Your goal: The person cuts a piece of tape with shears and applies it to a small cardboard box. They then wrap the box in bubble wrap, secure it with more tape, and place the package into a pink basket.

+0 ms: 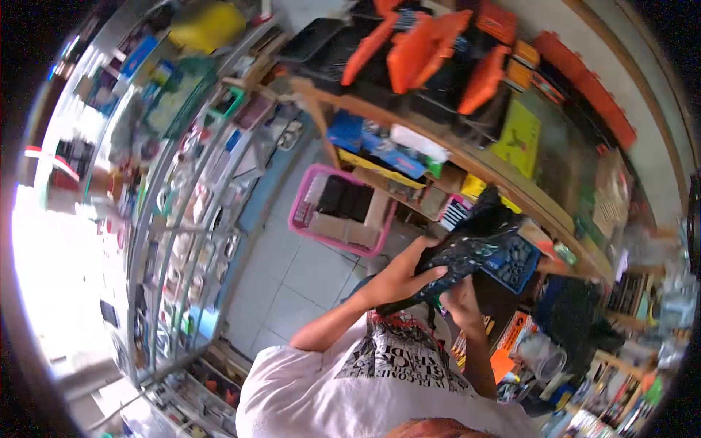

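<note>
A shiny, crumpled black plastic bag [467, 244] is held up in front of my chest, its upper end bunched to a point. My left hand [401, 274] grips the bag's left side, thumb lying across the front and fingers going behind it. Under the lower right part of the bag is my right hand [460, 299], its fingers partly covered by the plastic. What the bag contains, if anything, is hidden.
A pink basket [298, 212] with cardboard and black items stands on the tiled floor [296, 281]. Beyond the bag runs a wooden-edged counter [504, 179] with orange and black goods on top. A blue crate [522, 270] sits below it. Glass shelving [171, 212] lines the left.
</note>
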